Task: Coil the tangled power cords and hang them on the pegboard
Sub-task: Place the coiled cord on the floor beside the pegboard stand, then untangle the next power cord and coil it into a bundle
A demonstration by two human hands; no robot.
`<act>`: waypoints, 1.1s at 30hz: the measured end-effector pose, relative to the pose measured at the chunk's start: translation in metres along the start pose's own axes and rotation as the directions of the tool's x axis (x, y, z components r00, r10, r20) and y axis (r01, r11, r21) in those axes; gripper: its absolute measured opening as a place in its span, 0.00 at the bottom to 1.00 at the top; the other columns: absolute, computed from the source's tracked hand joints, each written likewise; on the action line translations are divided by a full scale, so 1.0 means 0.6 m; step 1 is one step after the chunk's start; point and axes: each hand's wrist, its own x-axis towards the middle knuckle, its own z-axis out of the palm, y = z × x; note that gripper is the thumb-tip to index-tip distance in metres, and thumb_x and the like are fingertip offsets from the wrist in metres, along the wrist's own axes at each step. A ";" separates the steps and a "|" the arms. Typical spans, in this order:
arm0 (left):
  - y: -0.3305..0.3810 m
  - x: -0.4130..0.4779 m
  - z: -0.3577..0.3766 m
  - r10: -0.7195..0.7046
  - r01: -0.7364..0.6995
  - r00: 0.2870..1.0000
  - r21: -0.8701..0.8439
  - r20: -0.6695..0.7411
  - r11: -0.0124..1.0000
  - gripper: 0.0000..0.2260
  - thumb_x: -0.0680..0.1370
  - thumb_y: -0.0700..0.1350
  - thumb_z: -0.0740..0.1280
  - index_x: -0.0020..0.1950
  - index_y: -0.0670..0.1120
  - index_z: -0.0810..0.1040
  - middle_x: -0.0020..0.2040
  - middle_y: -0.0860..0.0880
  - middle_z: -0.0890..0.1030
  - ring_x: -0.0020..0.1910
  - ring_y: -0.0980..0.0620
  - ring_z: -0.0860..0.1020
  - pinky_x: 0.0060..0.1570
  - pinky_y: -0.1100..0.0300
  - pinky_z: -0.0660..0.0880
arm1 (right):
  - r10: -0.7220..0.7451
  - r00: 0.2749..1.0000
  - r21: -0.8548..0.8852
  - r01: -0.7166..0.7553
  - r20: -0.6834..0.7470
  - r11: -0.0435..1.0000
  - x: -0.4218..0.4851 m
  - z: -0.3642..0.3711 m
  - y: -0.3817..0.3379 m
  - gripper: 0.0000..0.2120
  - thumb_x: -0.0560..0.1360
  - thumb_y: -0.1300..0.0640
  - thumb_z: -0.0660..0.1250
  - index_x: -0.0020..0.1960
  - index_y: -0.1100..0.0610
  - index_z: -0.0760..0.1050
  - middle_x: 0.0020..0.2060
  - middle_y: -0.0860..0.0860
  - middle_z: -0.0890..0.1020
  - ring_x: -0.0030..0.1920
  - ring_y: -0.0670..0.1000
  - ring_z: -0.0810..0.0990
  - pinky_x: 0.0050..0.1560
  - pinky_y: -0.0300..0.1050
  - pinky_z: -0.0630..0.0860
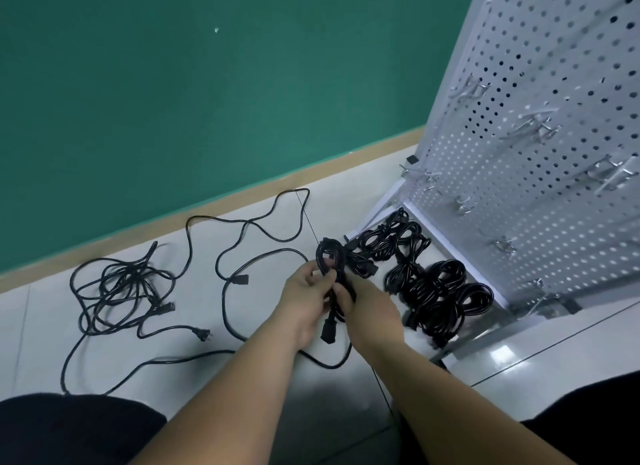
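Both my hands hold one black power cord coil (331, 256) above the floor at the centre. My left hand (308, 298) grips its middle with fingers curled round the strands. My right hand (370, 312) pinches the bundle just below, and the cord's black plug (328, 333) hangs between my wrists. Its loose tail runs left across the floor in wide loops (242, 242). A tangled pile of black cords (121, 291) lies at the left. Several coiled cords (433, 284) rest on the white base of the pegboard (540, 145), which stands at the right.
Metal hooks (540, 132) stick out of the pegboard, all bare. A green wall with a tan skirting strip (207, 201) runs behind the pale tiled floor. My dark-clothed knees fill the bottom corners.
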 end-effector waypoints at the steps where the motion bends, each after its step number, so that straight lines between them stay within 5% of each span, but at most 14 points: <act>1: -0.001 0.001 0.003 0.006 -0.006 1.000 -0.017 -0.010 1.000 0.08 0.85 0.39 0.68 0.63 0.44 0.82 0.51 0.37 0.86 0.47 0.43 0.85 0.48 0.49 0.81 | -0.020 0.999 -0.014 0.020 0.041 1.000 -0.002 0.005 0.001 0.21 0.85 0.36 0.54 0.76 0.39 0.68 0.64 0.44 0.80 0.59 0.51 0.82 0.55 0.53 0.80; 4: -0.003 0.005 0.002 0.025 -0.026 0.999 -0.031 -0.036 0.999 0.08 0.85 0.40 0.68 0.62 0.46 0.83 0.53 0.37 0.87 0.44 0.46 0.86 0.40 0.56 0.81 | -0.052 0.990 -0.027 0.056 0.132 0.998 -0.002 0.014 0.008 0.27 0.85 0.37 0.56 0.82 0.44 0.60 0.69 0.46 0.74 0.66 0.53 0.79 0.60 0.53 0.78; 7: 0.002 0.004 -0.003 0.038 -0.040 0.999 -0.060 -0.027 0.997 0.08 0.85 0.41 0.69 0.62 0.47 0.83 0.52 0.36 0.87 0.42 0.45 0.85 0.37 0.57 0.80 | -0.076 0.994 -0.064 0.082 0.084 0.995 0.002 0.007 0.010 0.26 0.84 0.37 0.61 0.80 0.41 0.65 0.65 0.44 0.78 0.63 0.51 0.80 0.57 0.51 0.79; 12: 0.020 -0.001 -0.005 0.060 -0.056 0.997 -0.098 0.038 0.994 0.11 0.84 0.45 0.71 0.66 0.46 0.81 0.52 0.35 0.86 0.42 0.44 0.83 0.46 0.51 0.80 | -0.086 0.991 -0.120 0.074 -0.102 0.990 0.006 -0.018 -0.007 0.24 0.82 0.36 0.66 0.75 0.43 0.74 0.60 0.44 0.81 0.57 0.51 0.82 0.52 0.49 0.79; 15: 0.030 -0.011 0.000 0.091 -0.084 0.995 -0.117 0.052 0.990 0.11 0.84 0.44 0.70 0.66 0.44 0.79 0.49 0.38 0.86 0.39 0.47 0.83 0.42 0.54 0.81 | -0.134 0.977 -0.111 0.116 -0.164 0.987 0.001 -0.027 -0.014 0.19 0.82 0.39 0.66 0.71 0.40 0.77 0.56 0.43 0.81 0.53 0.50 0.83 0.47 0.49 0.79; 18: 0.035 -0.019 0.003 0.116 -0.105 0.991 -0.139 0.072 0.985 0.09 0.85 0.43 0.68 0.65 0.44 0.78 0.52 0.39 0.87 0.46 0.45 0.86 0.50 0.49 0.84 | -0.152 0.971 -0.013 0.152 -0.186 0.988 -0.003 -0.032 -0.015 0.16 0.83 0.44 0.66 0.70 0.39 0.77 0.58 0.41 0.81 0.55 0.50 0.83 0.49 0.49 0.79; 24: -0.008 -0.012 -0.002 0.085 -0.079 0.985 0.045 -0.149 0.996 0.07 0.85 0.48 0.68 0.63 0.49 0.79 0.52 0.46 0.88 0.51 0.47 0.87 0.56 0.48 0.84 | -0.140 0.980 -0.076 0.151 0.140 0.986 -0.042 0.002 -0.014 0.31 0.84 0.42 0.61 0.82 0.50 0.56 0.73 0.49 0.67 0.62 0.57 0.81 0.50 0.51 0.76; 28: -0.042 0.000 -0.007 -0.038 0.062 0.992 0.209 -0.119 0.976 0.10 0.85 0.52 0.67 0.62 0.49 0.79 0.55 0.46 0.86 0.54 0.46 0.85 0.55 0.47 0.83 | -0.013 0.988 -0.214 0.046 0.154 0.976 -0.048 0.018 0.007 0.28 0.79 0.38 0.69 0.73 0.51 0.68 0.63 0.49 0.71 0.59 0.55 0.79 0.51 0.51 0.80; 30: -0.050 0.003 -0.002 -0.085 0.099 0.994 0.219 -0.071 0.971 0.08 0.86 0.48 0.64 0.60 0.47 0.80 0.54 0.45 0.86 0.51 0.47 0.84 0.44 0.55 0.79 | 0.076 0.984 -0.185 -0.046 0.161 0.982 -0.038 0.020 0.020 0.25 0.77 0.39 0.72 0.68 0.52 0.73 0.58 0.50 0.71 0.56 0.57 0.80 0.52 0.52 0.80; 33: -0.070 0.007 0.012 -0.126 0.127 0.992 0.154 -0.017 0.980 0.10 0.86 0.40 0.61 0.58 0.46 0.81 0.54 0.42 0.86 0.48 0.47 0.83 0.42 0.57 0.78 | 0.158 0.971 -0.148 -0.133 0.178 0.980 -0.022 0.022 0.041 0.19 0.79 0.47 0.70 0.65 0.55 0.74 0.58 0.52 0.71 0.51 0.57 0.79 0.53 0.51 0.80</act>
